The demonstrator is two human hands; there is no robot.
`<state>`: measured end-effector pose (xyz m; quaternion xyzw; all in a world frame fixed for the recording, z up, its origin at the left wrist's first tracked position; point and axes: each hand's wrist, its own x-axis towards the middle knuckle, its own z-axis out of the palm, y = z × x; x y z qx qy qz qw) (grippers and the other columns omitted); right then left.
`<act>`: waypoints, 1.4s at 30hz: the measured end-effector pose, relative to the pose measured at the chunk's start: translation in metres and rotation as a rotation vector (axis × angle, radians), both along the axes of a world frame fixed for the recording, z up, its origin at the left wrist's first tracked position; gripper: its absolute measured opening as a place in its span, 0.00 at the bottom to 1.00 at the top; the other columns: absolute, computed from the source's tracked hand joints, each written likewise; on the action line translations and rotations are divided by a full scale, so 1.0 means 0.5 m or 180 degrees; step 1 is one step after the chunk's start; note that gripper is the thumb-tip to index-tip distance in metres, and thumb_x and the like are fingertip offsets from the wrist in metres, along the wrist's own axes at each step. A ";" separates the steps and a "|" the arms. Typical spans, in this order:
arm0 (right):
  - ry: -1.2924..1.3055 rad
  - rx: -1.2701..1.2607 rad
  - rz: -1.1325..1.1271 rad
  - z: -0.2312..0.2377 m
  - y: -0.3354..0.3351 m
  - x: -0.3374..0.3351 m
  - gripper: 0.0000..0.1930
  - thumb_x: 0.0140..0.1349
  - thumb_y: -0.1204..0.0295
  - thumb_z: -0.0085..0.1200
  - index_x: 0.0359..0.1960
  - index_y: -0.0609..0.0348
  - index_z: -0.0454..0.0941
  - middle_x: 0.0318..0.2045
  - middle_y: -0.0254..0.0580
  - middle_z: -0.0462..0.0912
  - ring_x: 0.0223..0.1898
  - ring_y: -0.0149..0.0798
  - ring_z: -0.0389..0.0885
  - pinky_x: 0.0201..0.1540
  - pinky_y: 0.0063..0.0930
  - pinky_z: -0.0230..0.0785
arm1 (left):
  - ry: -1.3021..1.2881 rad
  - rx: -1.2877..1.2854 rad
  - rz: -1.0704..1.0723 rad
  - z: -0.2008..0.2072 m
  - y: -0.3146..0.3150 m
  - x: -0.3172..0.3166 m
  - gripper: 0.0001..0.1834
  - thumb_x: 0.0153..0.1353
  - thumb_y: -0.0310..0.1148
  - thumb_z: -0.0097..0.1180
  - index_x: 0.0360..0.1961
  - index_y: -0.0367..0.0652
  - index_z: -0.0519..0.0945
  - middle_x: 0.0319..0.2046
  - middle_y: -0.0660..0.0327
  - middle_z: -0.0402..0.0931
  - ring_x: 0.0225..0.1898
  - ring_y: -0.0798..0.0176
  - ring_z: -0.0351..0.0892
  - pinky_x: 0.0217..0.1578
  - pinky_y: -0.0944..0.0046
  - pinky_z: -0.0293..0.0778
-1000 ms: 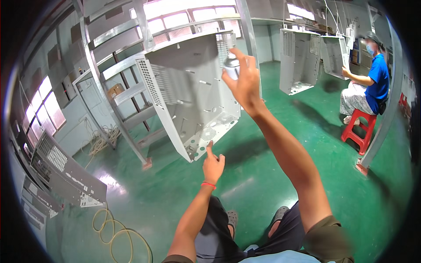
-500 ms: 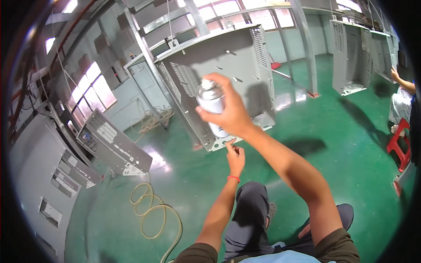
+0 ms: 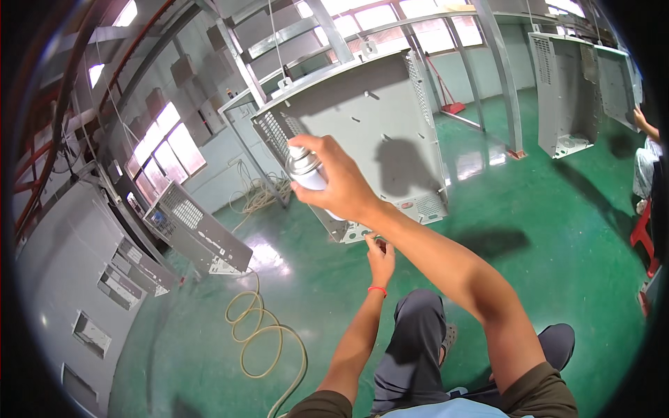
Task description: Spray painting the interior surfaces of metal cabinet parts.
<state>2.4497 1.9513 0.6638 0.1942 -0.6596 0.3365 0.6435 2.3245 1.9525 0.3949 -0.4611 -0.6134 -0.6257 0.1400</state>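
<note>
Spray can (image 3: 305, 169), silver: gripped in the right hand (image 3: 341, 184), long axis near upright, top toward the upper left, held before the hanging grey sheet-metal cabinet panel (image 3: 369, 132). Left hand (image 3: 381, 256): fingers pinching the panel's lower edge, above the green floor (image 3: 543, 209).

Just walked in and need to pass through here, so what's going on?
A person is working on a hanging grey metal panel. Their right hand holds a spray can up in front of the panel, while the left hand touches its lower edge. More grey panels hang around the green floor, a hose lies coiled on it, and another person is at a panel far right.
</note>
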 end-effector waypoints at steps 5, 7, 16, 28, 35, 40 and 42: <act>0.0048 -0.0095 -0.0256 0.002 0.036 0.011 0.35 0.61 0.72 0.71 0.69 0.45 0.70 0.52 0.45 0.76 0.49 0.48 0.82 0.52 0.42 0.77 | -0.0131 -0.0049 -0.0130 0.006 0.029 0.017 0.20 0.68 0.21 0.54 0.59 0.41 0.65 0.29 0.58 0.77 0.29 0.66 0.76 0.33 0.62 0.75; 0.0174 -0.0067 -0.0235 -0.013 0.060 0.045 0.35 0.60 0.73 0.71 0.69 0.46 0.70 0.52 0.45 0.77 0.49 0.48 0.82 0.53 0.41 0.77 | -0.0297 -0.0167 -0.0198 0.001 0.043 -0.001 0.21 0.69 0.23 0.55 0.60 0.41 0.65 0.30 0.56 0.79 0.29 0.60 0.79 0.34 0.59 0.76; -0.1505 0.0089 -0.1249 -0.327 0.290 0.414 0.38 0.57 0.74 0.71 0.71 0.45 0.70 0.50 0.48 0.77 0.49 0.55 0.81 0.53 0.45 0.78 | -0.0268 0.0005 -0.0117 -0.028 0.077 0.049 0.35 0.70 0.24 0.53 0.78 0.43 0.59 0.32 0.60 0.75 0.30 0.64 0.74 0.35 0.60 0.74; -0.4522 -0.2112 -0.2141 -0.633 0.488 0.750 0.43 0.54 0.64 0.70 0.73 0.32 0.64 0.52 0.53 0.84 0.50 0.55 0.87 0.46 0.52 0.81 | 0.1685 -0.2195 -0.1707 -0.009 0.361 0.256 0.12 0.71 0.30 0.59 0.53 0.43 0.77 0.20 0.53 0.72 0.23 0.55 0.71 0.30 0.53 0.71; -0.5730 -0.2420 -0.1942 -0.681 0.564 0.813 0.45 0.52 0.60 0.72 0.73 0.31 0.65 0.57 0.43 0.86 0.52 0.52 0.88 0.51 0.52 0.81 | 0.1966 -0.3367 -0.1779 -0.146 0.511 0.215 0.19 0.70 0.37 0.64 0.59 0.45 0.79 0.28 0.53 0.83 0.30 0.55 0.85 0.38 0.54 0.80; -0.6230 -0.2637 -0.1877 -0.694 0.629 0.854 0.46 0.48 0.57 0.74 0.73 0.33 0.66 0.58 0.42 0.86 0.52 0.51 0.89 0.53 0.51 0.81 | 0.1171 -0.5832 -0.2403 -0.227 0.522 0.224 0.24 0.74 0.45 0.61 0.65 0.47 0.79 0.35 0.62 0.87 0.36 0.65 0.88 0.44 0.55 0.83; -0.6121 -0.2782 -0.1994 -0.708 0.652 0.886 0.46 0.49 0.58 0.73 0.73 0.33 0.66 0.57 0.42 0.87 0.52 0.51 0.89 0.52 0.51 0.82 | 0.1081 -0.6394 -0.2336 -0.216 0.528 0.300 0.24 0.75 0.46 0.60 0.66 0.47 0.78 0.34 0.61 0.87 0.36 0.64 0.88 0.44 0.55 0.82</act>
